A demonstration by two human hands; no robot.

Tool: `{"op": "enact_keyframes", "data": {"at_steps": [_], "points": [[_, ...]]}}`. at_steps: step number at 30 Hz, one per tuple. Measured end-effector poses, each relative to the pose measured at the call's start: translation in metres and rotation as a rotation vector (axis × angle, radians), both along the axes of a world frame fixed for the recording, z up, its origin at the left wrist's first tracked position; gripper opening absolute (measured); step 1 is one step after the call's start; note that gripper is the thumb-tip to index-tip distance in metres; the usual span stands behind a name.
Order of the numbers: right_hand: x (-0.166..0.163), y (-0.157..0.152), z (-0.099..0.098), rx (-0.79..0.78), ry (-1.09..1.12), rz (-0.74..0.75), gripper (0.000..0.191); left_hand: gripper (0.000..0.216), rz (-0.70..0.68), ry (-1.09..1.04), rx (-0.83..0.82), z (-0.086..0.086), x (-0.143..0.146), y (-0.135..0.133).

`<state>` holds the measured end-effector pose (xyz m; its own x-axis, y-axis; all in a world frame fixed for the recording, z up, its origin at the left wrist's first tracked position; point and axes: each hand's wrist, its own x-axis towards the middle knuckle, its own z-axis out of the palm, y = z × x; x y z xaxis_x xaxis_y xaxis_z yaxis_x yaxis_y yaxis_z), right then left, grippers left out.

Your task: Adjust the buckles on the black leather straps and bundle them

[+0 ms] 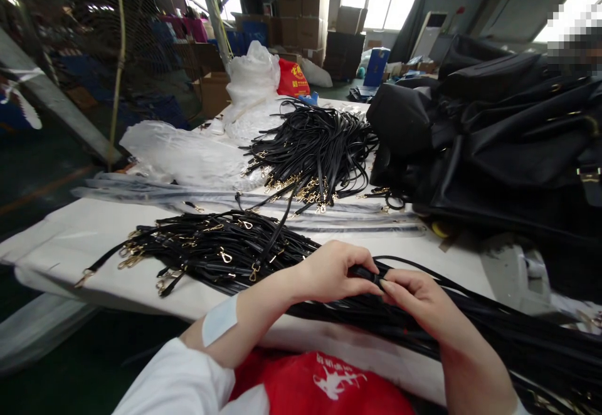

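Both hands meet over a black strap (364, 273) above the near edge of the table. My left hand (332, 271) pinches the strap between thumb and fingers. Right beside it, my right hand (414, 293) is closed on the same strap, thumb against forefinger. The detail between the fingertips is too small to make out. A pile of black straps with gold clasps (211, 246) lies left of my left hand. More black straps (508, 327) stretch away to the right under and past my right hand.
A second strap heap (320, 145) sits farther back on the white table (61, 220). Clear plastic bags (179, 152) lie at the back left. Black leather bags (508, 126) are stacked at the right, near a grey-white device (512, 271). Cardboard boxes (303, 17) stand behind.
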<state>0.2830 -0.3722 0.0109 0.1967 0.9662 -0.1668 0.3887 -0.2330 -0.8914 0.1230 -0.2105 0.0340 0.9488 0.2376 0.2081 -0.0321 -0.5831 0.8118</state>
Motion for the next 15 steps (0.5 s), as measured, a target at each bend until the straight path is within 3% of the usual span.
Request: {"op": "enact_keyframes", "data": {"at_steps": [12, 15], "points": [[-0.002, -0.005, 0.004, 0.049, 0.051, -0.019, 0.045, 0.032, -0.023, -0.022, 0.069, -0.013, 0.007, 0.001], [0.0, -0.005, 0.005, 0.019, 0.031, -0.008, 0.045, 0.033, -0.008, 0.005, 0.021, -0.014, 0.008, -0.002]]}}
